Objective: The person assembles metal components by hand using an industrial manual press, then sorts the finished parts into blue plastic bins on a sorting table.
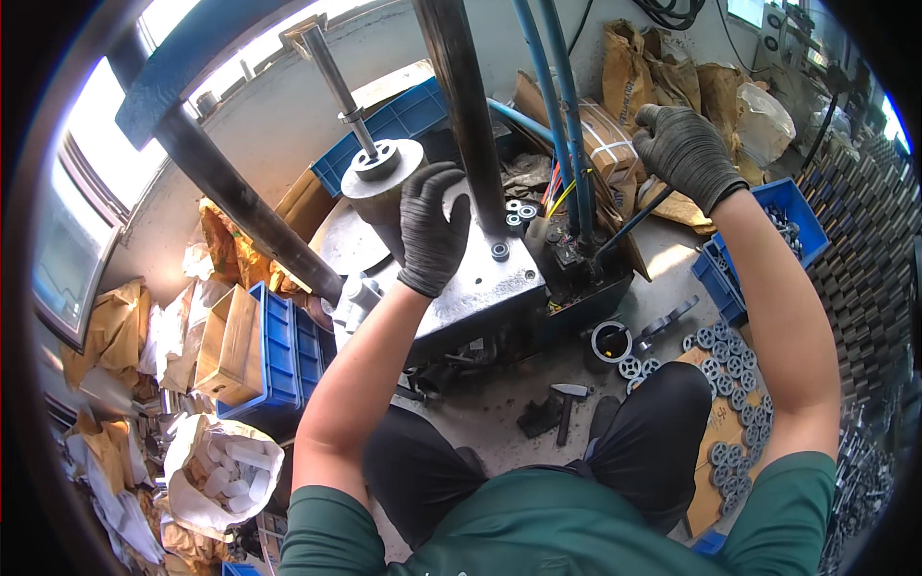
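My left hand (432,230), in a dark grey glove, is beside a grey metal cylinder (384,197) on the press table (480,278). Its fingers are curved and the thumb stands apart, with nothing visible between them; whether it touches the cylinder I cannot tell. A wheel-like disc with holes (375,159) lies on top of the cylinder, and a steel rod (336,82) rises from its centre. My gloved right hand (687,154) is raised on the right, closed at the upper end of a dark lever (634,223); the glove hides that end.
Thick dark posts (461,106) rise around the table. Small bearings (500,252) rest on it. A hammer (567,408) lies on the floor between my legs. Several pulley-like wheels (735,370) cover cardboard at right. Blue crates (788,221) and a white sack (221,470) stand at the sides.
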A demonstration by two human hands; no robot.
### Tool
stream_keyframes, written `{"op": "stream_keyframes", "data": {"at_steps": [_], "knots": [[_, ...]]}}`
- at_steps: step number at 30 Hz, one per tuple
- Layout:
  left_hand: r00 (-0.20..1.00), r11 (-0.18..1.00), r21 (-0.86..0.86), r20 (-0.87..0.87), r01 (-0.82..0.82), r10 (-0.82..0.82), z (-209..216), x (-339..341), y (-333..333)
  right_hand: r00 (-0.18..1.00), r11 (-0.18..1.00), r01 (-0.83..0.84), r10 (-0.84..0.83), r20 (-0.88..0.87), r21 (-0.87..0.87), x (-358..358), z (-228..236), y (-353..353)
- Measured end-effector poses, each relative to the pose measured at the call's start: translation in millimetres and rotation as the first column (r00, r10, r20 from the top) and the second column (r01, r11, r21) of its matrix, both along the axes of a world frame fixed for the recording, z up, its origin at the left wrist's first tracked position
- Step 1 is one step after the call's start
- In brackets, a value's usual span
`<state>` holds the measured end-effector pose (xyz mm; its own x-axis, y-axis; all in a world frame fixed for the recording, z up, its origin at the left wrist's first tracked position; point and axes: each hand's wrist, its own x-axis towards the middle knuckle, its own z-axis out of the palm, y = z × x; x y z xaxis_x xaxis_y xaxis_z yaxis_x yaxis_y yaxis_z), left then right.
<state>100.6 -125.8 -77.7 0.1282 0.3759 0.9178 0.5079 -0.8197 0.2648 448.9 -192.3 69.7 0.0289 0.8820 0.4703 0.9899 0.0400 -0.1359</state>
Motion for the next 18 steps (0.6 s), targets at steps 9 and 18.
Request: {"op": "stream_keyframes", "data": {"at_steps": [9, 18], "knots": [[0.703, 0.815, -0.366, -0.708, -0.449, 0.069, -114.9, 22.1, -3.1, 0.998, 0.999, 0.005, -0.003, 0.057, -0.041, 8.9, 2.2, -8.6], [0.747, 0.855, -0.360, -0.664, -0.373, 0.047, -146.7, 5.9, -46.6, 0.957, 0.929, -0.288, 0.271, 0.106, 0.230, 12.2, -39.9, -91.1]]}}
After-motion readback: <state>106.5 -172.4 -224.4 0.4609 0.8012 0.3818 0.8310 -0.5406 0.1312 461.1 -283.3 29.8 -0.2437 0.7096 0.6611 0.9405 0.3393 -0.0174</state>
